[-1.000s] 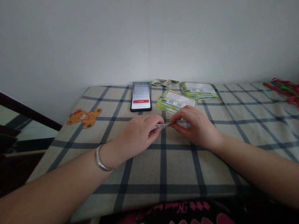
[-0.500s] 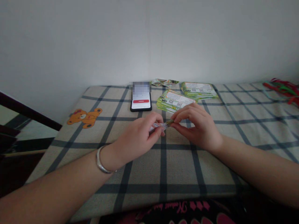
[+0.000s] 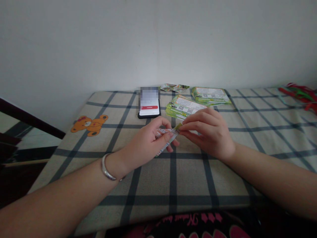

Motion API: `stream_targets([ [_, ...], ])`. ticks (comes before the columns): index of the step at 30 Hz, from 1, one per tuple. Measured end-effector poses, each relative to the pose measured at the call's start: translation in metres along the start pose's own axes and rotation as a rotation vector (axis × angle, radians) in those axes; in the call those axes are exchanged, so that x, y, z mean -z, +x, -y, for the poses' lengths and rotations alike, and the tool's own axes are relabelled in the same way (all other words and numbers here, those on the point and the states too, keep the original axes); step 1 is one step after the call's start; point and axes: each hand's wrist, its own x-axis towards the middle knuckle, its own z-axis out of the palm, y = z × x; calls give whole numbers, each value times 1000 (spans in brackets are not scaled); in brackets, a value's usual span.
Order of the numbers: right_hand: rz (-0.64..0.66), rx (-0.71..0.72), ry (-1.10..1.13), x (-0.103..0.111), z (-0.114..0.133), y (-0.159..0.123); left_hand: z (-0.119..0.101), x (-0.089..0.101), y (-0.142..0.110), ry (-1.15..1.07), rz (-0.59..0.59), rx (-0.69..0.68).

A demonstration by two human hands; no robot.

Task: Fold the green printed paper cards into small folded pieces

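Between my two hands, above the checked tablecloth, is a printed paper card (image 3: 174, 133) in white and green, seemingly folded. My left hand (image 3: 155, 137) grips its left part, thumb on top and fingers beneath, with a silver bangle (image 3: 106, 168) on that wrist. The thumb and fingertips of my right hand (image 3: 209, 130) pinch the card's upper right end. Just beyond my hands lies a fanned stack of green and white cards (image 3: 184, 106). My fingers hide much of the held card.
A phone (image 3: 149, 110) with a lit screen lies behind my left hand. Another card stack (image 3: 211, 96) and folded card pieces (image 3: 174, 87) sit near the wall (image 3: 158, 43). Red and green strips (image 3: 302, 96) lie far right; a bear picture (image 3: 89, 125) is at left.
The held card has tilted, so more of its printed face shows below my left thumb. My left fingers have spread a little underneath; my right hand has barely shifted.
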Motion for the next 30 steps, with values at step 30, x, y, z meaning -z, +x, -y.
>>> stream_targets([
  [30,34,13,-76,-5,5,1,-2,1,-4,1158,-184,-564],
])
